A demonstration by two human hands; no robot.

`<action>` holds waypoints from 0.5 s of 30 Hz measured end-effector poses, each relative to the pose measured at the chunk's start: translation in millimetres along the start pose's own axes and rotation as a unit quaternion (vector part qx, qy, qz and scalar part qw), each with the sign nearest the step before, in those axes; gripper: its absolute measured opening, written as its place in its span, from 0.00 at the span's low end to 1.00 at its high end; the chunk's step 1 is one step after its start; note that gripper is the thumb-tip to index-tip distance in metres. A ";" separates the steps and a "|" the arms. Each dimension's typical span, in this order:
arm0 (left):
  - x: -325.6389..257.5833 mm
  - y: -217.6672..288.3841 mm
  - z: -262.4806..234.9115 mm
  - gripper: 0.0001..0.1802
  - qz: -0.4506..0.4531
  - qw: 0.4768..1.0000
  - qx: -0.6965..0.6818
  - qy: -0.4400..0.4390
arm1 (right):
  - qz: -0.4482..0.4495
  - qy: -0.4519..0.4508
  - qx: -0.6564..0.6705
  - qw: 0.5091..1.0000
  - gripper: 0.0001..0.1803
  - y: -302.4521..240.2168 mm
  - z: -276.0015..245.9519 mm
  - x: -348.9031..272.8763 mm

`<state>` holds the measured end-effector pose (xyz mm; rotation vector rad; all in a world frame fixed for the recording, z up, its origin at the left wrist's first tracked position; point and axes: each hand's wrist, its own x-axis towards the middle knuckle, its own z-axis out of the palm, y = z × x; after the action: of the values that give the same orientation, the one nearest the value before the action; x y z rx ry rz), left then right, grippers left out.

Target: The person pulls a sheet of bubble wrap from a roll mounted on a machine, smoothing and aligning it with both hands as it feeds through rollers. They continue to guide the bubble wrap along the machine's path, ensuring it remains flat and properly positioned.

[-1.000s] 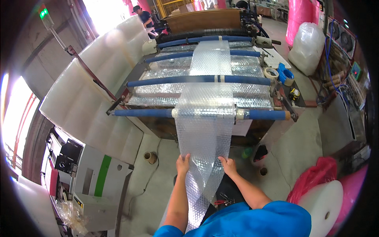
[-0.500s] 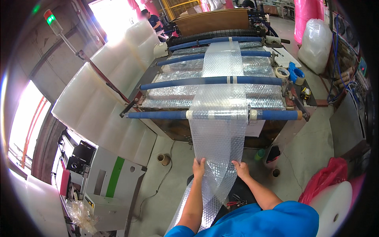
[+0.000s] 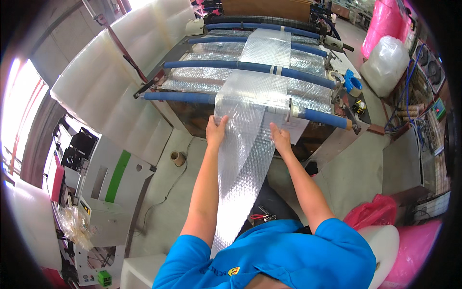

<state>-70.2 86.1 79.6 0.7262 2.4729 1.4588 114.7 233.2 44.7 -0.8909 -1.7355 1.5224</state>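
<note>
A strip of clear bubble wrap (image 3: 243, 156) hangs over the front blue roller (image 3: 180, 98) of a machine and runs down toward my body. My left hand (image 3: 216, 131) grips its left edge just below the roller, thumb on top. Opposite it, my right hand (image 3: 280, 138) pinches the right edge, thumb raised along the film. Both hands' lower fingers are partly hidden. Between them the strip is creased, with a fold running diagonally. Farther back it passes over more blue rollers (image 3: 207, 64).
Tape rolls (image 3: 355, 87) and a yellow-black tape measure (image 3: 359, 106) lie on the machine's right side. A cardboard core (image 3: 178, 158) stands on the floor at left, beside a cable. A grey cabinet with a green stripe (image 3: 118, 176) is at far left; pink film (image 3: 373, 212) lies right.
Both hands have moved forward and up the strip, close to the front roller, arms stretched farther. The view has tilted down, and the person at the back has left the picture.
</note>
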 end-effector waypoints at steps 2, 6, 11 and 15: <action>-0.3 4.5 -3.8 0.36 -0.011 1.000 -0.006 0.004 | 0.024 0.016 0.058 0.998 0.23 -15.8 2.3 -5.1; -30.5 -20.9 -9.5 0.43 -0.019 0.994 -0.023 -0.104 | -0.042 0.063 0.065 0.995 0.21 3.0 15.1 -27.6; -109.3 -69.1 -19.0 0.42 -0.117 0.990 0.020 -0.083 | 0.128 -0.078 -0.027 0.988 0.19 56.9 12.6 -109.1; -147.8 -13.7 -78.6 0.25 -0.053 0.998 0.021 0.015 | 0.065 -0.078 0.044 0.994 0.22 -2.7 13.0 -152.2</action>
<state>22.6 -53.1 94.0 0.5744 2.5288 1.3953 188.2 99.3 40.1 -0.8738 -1.7334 1.7815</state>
